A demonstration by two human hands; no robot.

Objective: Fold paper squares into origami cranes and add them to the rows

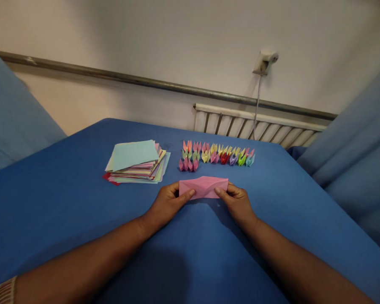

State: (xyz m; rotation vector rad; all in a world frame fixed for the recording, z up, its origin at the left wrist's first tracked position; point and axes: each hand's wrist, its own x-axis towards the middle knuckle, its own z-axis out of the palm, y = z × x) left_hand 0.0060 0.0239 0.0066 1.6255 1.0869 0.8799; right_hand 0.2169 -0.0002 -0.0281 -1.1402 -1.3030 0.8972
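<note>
A pink sheet of paper [205, 185], folded into a creased rectangle, is held just above the blue table. My left hand [168, 200] pinches its left end, thumb on the near face and fingers behind. At the right end, my right hand [238, 202] grips it the same way. Just beyond the paper stand rows of small folded paper figures [214, 157] with pointed tips, in pink, yellow, green, red, purple and light blue. To the left of them lies a loose stack of coloured paper sheets [135, 155], a light blue one on top.
A blue cloth covers the table [82, 169]. Behind it are a wall with a metal rail [139, 80], a white radiator [240, 122] and a socket [264, 63] with a hanging cord. Blue curtains [357, 156] hang at both sides.
</note>
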